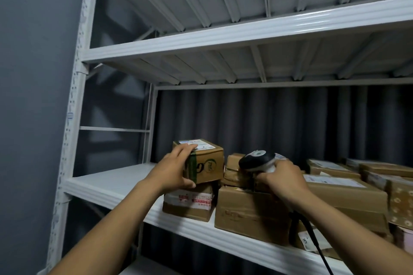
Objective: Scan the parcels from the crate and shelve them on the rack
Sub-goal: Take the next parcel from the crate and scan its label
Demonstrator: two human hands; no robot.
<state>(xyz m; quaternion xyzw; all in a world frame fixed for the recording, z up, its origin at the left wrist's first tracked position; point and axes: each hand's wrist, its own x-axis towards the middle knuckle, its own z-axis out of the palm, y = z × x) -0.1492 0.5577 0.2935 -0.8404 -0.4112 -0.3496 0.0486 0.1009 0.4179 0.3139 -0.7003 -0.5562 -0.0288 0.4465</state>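
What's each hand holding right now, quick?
Left hand: gripping the green-taped cardboard box, which sits atop another parcel.
Right hand: gripping the corded barcode scanner.

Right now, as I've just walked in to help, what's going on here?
A person is shelving parcels. Their left hand grips a small cardboard box, resting on another parcel on the white rack's shelf. Their right hand holds a corded scanner above more parcels stacked alongside.

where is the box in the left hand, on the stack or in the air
On the stack: the small box rests on the taped box below, no gap visible; the left hand grips it.
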